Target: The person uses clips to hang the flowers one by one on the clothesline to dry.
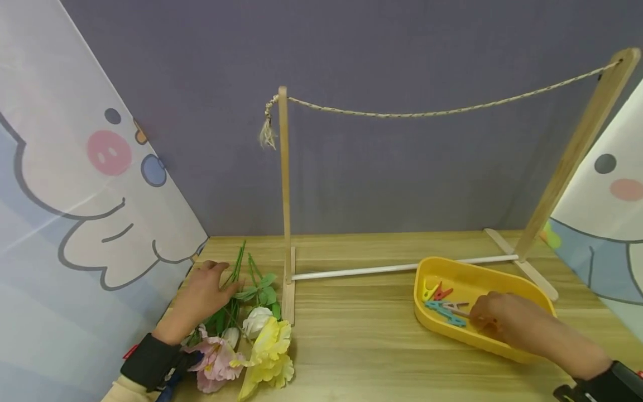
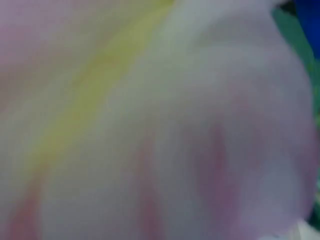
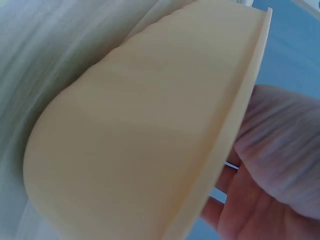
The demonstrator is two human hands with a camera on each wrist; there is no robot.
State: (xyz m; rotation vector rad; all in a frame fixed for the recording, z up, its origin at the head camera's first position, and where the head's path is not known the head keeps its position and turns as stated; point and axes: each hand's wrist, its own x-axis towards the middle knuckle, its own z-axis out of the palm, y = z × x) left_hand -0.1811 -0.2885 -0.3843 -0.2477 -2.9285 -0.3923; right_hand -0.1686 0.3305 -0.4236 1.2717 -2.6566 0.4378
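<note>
In the head view my left hand [image 1: 203,296] is over the green stems [image 1: 236,276] of artificial flowers, its thumb and forefinger apart. Below that wrist lie a pink flower [image 1: 216,360], a yellow flower [image 1: 271,349] and a white one [image 1: 257,321]. A blurred pink-and-white petal [image 2: 165,130] fills most of the left wrist view. My right hand [image 1: 512,324] reaches into a yellow tray [image 1: 482,268], fingertips down among small clothespins. Blue clothespins [image 1: 447,312], a red one [image 1: 443,291] and a yellow one [image 1: 428,292] lie left of it. Whether those fingers pinch a clothespin is hidden.
A wooden stand with a left post [image 1: 285,184] and a right post [image 1: 577,151] stands behind. A sagging rope [image 1: 402,115] joins their tops, a white rod [image 1: 356,272] their bases. The tray's wall [image 3: 130,115] blocks much of the right wrist view.
</note>
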